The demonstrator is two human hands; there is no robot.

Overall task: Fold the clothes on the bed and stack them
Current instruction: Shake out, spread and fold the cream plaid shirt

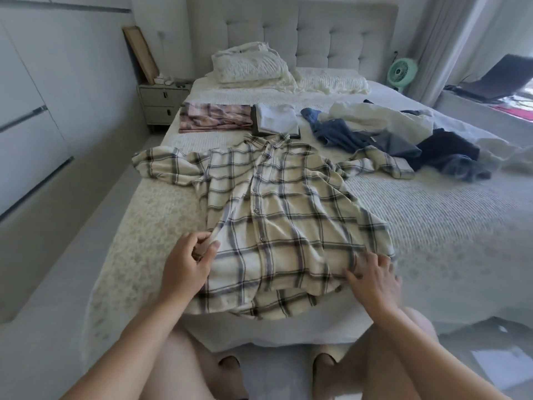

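Cream plaid shirt [277,215] lies spread face up on the bed [432,226], collar toward the headboard [291,36], both sleeves out to the sides, hem at the near edge. Left hand [189,262] pinches the shirt's left side edge near the hem, fingers and thumb curled on a fold of fabric. Right hand [372,277] rests on the right hem corner, fingers spread; it's motion-blurred, so whether it grips the cloth or only presses it is hard to tell, looks like pressing.

Beyond the collar: folded pink plaid garment [215,119] at left, and just beside it a folded white garment [277,119] lying on something dark. To the right, an unfolded heap: blue denim piece [331,131], white garment [380,116], dark navy clothes [450,154], overlapping; the shirt's right sleeve end touches this heap.

Pillows [251,64] stacked at the headboard. Nightstand [163,103] left of the bed, green fan [402,72] at far right, open laptop [496,82] on the sill beyond it. Person's bare knees and slippers [324,363] at bottom of view.
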